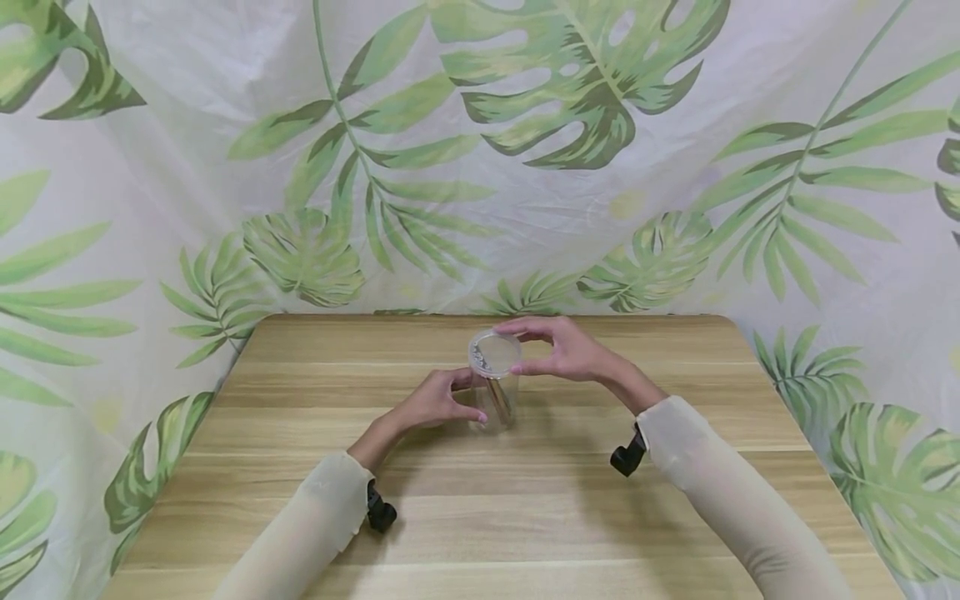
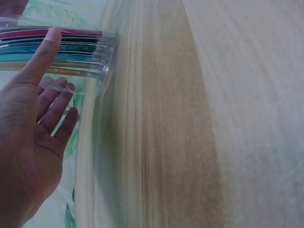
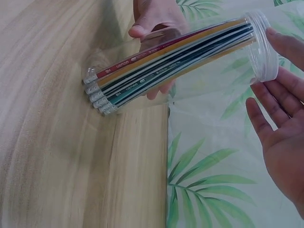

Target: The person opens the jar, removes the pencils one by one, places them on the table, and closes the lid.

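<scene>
A clear, cylindrical plastic jar (image 1: 512, 414) stands upright at the back middle of the table. Several pencils (image 3: 161, 61) in red, yellow, dark and green lean together inside it, with their metal-capped ends at the bottom. My left hand (image 1: 431, 402) holds the jar low on its side, thumb in front and the other fingers behind. In the left wrist view that thumb lies across the pencils (image 2: 76, 48). At the top, my right hand (image 1: 566, 350) grips the round, clear lid (image 3: 264, 47) by its edge between thumb and fingers.
The wooden table (image 1: 480, 517) has its back edge just behind the jar. Behind the table hangs a pale cloth (image 1: 420, 250) printed with green leaves. A small black camera (image 1: 628, 454) sits at the right wrist and another black camera (image 1: 381, 510) at the left.
</scene>
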The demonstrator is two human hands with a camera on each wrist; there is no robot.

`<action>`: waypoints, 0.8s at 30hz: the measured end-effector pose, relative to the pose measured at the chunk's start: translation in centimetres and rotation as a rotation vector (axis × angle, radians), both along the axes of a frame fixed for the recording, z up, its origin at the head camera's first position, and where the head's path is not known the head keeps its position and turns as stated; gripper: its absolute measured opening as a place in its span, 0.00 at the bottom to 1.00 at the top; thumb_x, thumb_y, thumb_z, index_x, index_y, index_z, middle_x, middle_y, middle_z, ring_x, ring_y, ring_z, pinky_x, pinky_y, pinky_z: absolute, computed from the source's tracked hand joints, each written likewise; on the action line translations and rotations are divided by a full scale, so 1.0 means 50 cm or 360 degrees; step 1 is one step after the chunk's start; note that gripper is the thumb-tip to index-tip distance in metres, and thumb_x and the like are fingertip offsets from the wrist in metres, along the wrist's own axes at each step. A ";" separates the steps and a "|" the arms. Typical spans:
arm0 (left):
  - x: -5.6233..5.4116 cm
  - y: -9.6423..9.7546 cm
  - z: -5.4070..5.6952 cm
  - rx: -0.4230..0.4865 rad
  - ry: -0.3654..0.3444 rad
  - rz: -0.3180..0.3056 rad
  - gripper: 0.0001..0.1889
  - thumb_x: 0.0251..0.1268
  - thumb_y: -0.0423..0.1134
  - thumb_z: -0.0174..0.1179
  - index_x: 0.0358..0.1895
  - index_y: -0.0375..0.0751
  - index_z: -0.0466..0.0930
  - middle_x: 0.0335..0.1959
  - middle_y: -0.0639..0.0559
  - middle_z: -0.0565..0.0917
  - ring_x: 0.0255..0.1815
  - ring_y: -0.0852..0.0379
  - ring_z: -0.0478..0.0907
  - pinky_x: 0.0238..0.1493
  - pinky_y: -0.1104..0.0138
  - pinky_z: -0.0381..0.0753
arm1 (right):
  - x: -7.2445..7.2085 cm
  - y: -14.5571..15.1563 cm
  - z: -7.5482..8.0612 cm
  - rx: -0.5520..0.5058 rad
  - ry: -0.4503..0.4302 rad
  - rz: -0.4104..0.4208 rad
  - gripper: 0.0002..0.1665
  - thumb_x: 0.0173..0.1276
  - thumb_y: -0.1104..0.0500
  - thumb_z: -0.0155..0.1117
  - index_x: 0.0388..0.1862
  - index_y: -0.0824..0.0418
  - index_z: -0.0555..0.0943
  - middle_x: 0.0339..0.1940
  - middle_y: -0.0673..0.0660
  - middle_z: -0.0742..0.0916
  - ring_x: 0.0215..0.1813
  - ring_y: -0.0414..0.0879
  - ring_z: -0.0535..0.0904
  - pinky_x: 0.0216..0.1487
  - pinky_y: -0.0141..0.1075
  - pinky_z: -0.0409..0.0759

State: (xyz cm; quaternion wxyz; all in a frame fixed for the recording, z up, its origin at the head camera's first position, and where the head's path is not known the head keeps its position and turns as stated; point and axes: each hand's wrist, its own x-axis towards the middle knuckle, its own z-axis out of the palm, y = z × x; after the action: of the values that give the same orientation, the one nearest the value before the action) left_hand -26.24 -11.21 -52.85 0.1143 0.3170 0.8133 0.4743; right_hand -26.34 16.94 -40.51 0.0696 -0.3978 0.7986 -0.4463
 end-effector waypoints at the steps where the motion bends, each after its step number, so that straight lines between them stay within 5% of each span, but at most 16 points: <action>1: 0.000 0.000 -0.001 -0.0003 0.0000 0.0001 0.36 0.53 0.37 0.83 0.67 0.35 0.80 0.62 0.43 0.87 0.68 0.47 0.81 0.73 0.57 0.77 | -0.001 0.000 0.001 0.0005 -0.0017 0.0011 0.35 0.65 0.62 0.80 0.71 0.63 0.80 0.69 0.59 0.85 0.66 0.54 0.83 0.73 0.49 0.79; 7: -0.001 -0.002 -0.002 0.0005 -0.0012 -0.0007 0.38 0.54 0.38 0.83 0.69 0.35 0.78 0.64 0.42 0.86 0.69 0.46 0.81 0.73 0.56 0.77 | 0.001 -0.001 0.001 -0.0027 -0.0022 0.0021 0.35 0.66 0.64 0.79 0.72 0.63 0.79 0.72 0.59 0.83 0.69 0.54 0.81 0.74 0.49 0.78; 14: -0.002 0.000 -0.002 0.0029 -0.0024 -0.0028 0.40 0.54 0.38 0.83 0.71 0.34 0.76 0.65 0.41 0.85 0.69 0.45 0.80 0.73 0.56 0.77 | 0.019 0.001 -0.003 -0.0106 0.0255 -0.0110 0.35 0.61 0.62 0.83 0.66 0.68 0.82 0.67 0.64 0.85 0.70 0.57 0.80 0.69 0.47 0.82; 24: 0.000 0.000 -0.001 0.0022 -0.0031 -0.0012 0.39 0.54 0.35 0.83 0.71 0.34 0.77 0.66 0.41 0.84 0.68 0.47 0.81 0.72 0.58 0.79 | 0.044 -0.012 -0.006 -0.0004 0.0544 -0.0286 0.36 0.55 0.55 0.88 0.61 0.68 0.86 0.60 0.60 0.90 0.61 0.54 0.86 0.62 0.44 0.87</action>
State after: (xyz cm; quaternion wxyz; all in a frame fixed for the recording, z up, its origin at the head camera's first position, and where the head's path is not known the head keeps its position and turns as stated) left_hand -26.24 -11.20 -52.92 0.1218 0.3161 0.8076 0.4827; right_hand -24.11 16.37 -40.80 -0.1075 -0.3950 0.8304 -0.3778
